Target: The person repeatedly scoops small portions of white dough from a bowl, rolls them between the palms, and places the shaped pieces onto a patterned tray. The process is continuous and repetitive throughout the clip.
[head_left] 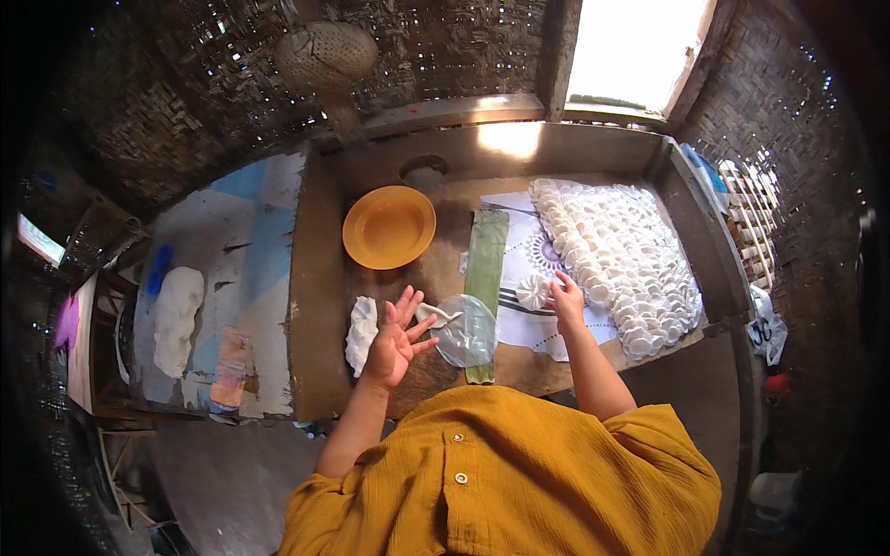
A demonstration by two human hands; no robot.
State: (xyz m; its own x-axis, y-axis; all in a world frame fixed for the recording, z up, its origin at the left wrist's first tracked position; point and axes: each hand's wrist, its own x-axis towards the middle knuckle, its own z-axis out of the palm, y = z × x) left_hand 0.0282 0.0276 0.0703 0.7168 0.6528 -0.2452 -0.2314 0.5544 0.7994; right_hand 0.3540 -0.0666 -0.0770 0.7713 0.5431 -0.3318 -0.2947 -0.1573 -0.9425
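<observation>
My right hand [566, 304] pinches the edge of a round, pleated white dough piece [533, 292] above a white patterned sheet [519, 236]. My left hand [399, 343] is open, palm up and fingers spread, with nothing in it. Close to its fingertips lies a small twisted strip of dough [439, 315], partly over a round, clear plastic sheet [465, 338]. On the other side of that hand rests a larger white dough lump [361, 335]. A long green leaf strip [485, 269] runs front to back between my hands, with the plastic overlapping it.
Many flat white dough rounds [621, 259] overlap on the right of the walled wooden table. An orange bowl [389, 228] stands at the back left. Raised wooden sides [318, 296] border the surface. Another long dough mass [179, 320] lies on the board to the left.
</observation>
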